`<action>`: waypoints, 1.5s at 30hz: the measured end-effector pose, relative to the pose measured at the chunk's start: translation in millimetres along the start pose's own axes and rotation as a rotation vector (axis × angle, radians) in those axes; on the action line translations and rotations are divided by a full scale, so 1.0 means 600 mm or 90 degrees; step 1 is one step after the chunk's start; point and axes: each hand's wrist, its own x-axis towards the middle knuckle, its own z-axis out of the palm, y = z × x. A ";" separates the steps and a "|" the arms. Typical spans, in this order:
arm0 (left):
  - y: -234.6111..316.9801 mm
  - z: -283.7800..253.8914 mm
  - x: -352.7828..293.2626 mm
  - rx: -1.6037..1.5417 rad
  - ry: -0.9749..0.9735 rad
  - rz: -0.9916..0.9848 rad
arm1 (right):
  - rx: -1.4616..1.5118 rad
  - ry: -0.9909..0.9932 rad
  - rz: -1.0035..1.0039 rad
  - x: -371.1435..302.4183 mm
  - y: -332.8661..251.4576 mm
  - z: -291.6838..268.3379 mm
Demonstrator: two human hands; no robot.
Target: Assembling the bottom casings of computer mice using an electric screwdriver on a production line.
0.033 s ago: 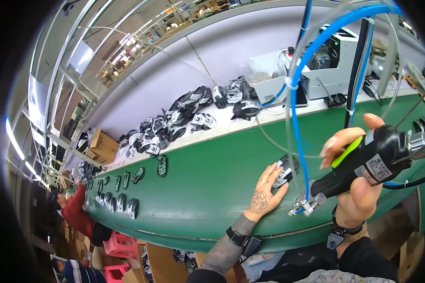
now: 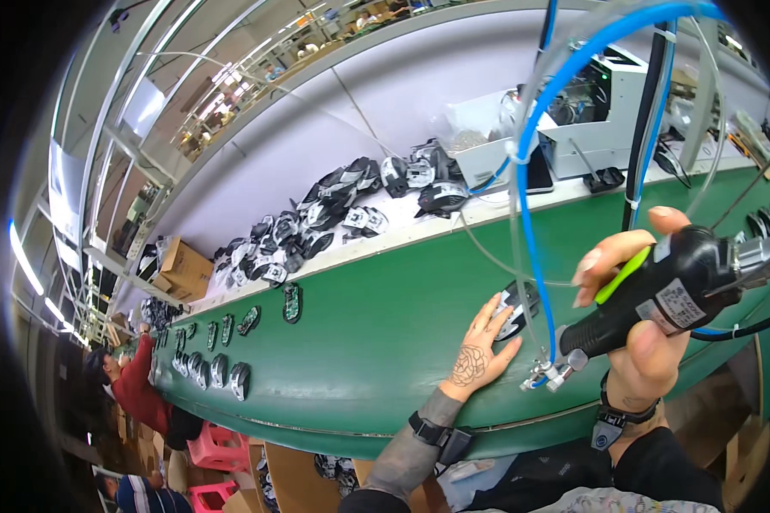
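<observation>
My left hand lies on the green belt, its fingers and thumb around a black-and-grey computer mouse shell and holding it against the surface. Part of the shell is hidden behind my fingers and a hanging hose. To the right, my right hand is wrapped around a black power screwdriver with a bright green lever. The screwdriver is tilted above the belt, its metal end pointing right. A small metal fitting on a blue air hose hangs between my hands.
Mouse shells and green circuit boards line the belt at left. More shells are heaped on the white ledge behind. A white machine stands at far right. A co-worker in red reaches over the belt at far left.
</observation>
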 end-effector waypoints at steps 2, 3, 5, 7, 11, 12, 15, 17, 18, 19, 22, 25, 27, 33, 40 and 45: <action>0.001 0.003 0.000 0.088 -0.061 0.053 | 0.059 0.013 0.028 -0.003 0.005 0.001; 0.004 0.005 0.000 0.087 -0.060 0.052 | 0.064 -0.007 0.041 -0.004 0.006 -0.005; -0.003 0.008 0.001 0.089 -0.085 0.051 | 0.122 -0.018 0.079 -0.004 0.004 -0.003; -0.006 0.010 0.002 0.062 -0.105 0.043 | 0.156 -0.024 0.088 -0.007 0.007 0.005; -0.021 0.013 -0.005 0.034 -0.116 0.027 | 0.134 -0.079 0.091 -0.005 0.021 0.008; -0.021 0.012 -0.005 0.029 -0.113 0.022 | 0.132 -0.083 0.098 -0.004 0.024 0.009; -0.025 0.011 -0.005 -0.049 -0.108 -0.008 | 0.124 -0.076 0.068 -0.004 0.031 0.020; -0.031 0.010 -0.007 0.029 -0.048 0.033 | 0.138 -0.064 0.082 -0.005 0.031 0.027; -0.030 0.008 -0.006 0.070 -0.020 0.054 | 0.153 -0.046 0.092 -0.005 0.031 0.029; -0.026 0.008 -0.005 0.052 -0.022 0.030 | 0.145 -0.046 0.088 -0.006 0.034 0.028; -0.034 0.009 -0.010 0.069 -0.049 0.008 | 0.115 -0.059 0.075 -0.007 0.042 0.026; -0.014 -0.002 -0.009 0.036 -0.039 -0.006 | 0.084 -0.078 0.031 -0.002 0.052 0.018; -0.011 -0.003 -0.008 0.053 -0.053 0.010 | 0.082 -0.078 0.029 0.000 0.051 0.017; 0.000 -0.001 -0.006 0.064 -0.045 0.031 | 0.054 -0.087 0.032 0.010 0.045 0.002; 0.000 -0.001 -0.008 0.073 -0.061 0.033 | 0.076 -0.074 0.039 0.010 0.059 0.008; -0.004 0.004 -0.001 0.039 -0.052 0.079 | 0.131 -0.082 0.114 0.008 0.052 0.019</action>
